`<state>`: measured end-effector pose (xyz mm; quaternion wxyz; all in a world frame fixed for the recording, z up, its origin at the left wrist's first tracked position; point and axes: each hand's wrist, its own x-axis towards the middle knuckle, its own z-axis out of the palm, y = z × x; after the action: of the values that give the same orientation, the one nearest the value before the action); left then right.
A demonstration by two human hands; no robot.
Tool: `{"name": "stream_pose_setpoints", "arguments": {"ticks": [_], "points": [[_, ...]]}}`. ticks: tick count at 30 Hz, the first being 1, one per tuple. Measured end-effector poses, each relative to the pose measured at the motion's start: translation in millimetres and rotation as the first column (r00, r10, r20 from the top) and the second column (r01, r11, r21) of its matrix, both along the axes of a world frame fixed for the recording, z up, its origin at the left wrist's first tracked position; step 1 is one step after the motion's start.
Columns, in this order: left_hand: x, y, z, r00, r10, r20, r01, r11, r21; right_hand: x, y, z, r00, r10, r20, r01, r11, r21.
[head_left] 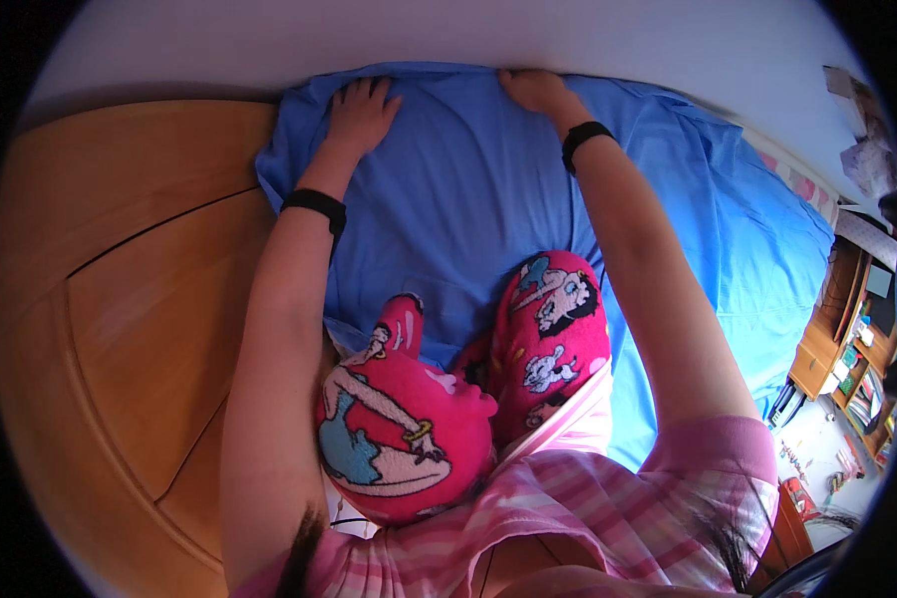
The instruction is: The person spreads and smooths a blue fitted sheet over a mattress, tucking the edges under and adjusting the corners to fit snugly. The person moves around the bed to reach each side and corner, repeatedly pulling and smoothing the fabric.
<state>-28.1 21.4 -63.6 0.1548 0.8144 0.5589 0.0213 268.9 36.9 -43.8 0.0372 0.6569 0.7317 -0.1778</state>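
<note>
A blue bed sheet (pixel 448 179) covers the bed in front of me, with soft creases running across it. My left hand (pixel 363 117) lies on its far left part near the wall, fingers spread and holding nothing. At the far edge, close against the wall, my right hand (pixel 536 92) has its fingers curled down on the sheet's border; the fingertips are partly hidden. Both arms reach straight forward, with a black band on each wrist. My knees, in bright pink patterned trousers (pixel 558 339), rest on the sheet.
A curved wooden headboard (pixel 169 229) borders the bed on the left. The pale wall (pixel 448 35) runs along the far side. To the right stand wooden shelves (pixel 867 399) with books and small items, and papers (pixel 867 169) hang on the wall.
</note>
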Motion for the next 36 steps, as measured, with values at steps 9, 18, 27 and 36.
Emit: {"name": "stream_pose_setpoints", "arguments": {"ticks": [9, 18, 27, 36], "points": [[1, 14, 31, 0.996, 0.088, 0.009, -0.087, 0.994, -0.058, 4, -15, 25, 0.994, 0.026, 0.104, -0.038, 0.992, 0.121], [15, 23, 47, 0.964, 0.148, -0.220, -0.161, 0.986, -0.041, -28, -1, 51, 0.979, -0.052, 0.196, 0.055, 0.998, -0.008], [-9, 7, 53, 0.992, 0.128, 0.008, -0.123, 0.963, -0.239, -80, -39, 54, 0.898, 0.440, -0.014, -0.396, 0.822, 0.410], [-8, 19, 41, 0.977, 0.198, 0.077, -0.172, 0.950, -0.259, -103, -43, 22, 0.976, 0.204, -0.074, -0.128, 0.815, 0.565]]}}
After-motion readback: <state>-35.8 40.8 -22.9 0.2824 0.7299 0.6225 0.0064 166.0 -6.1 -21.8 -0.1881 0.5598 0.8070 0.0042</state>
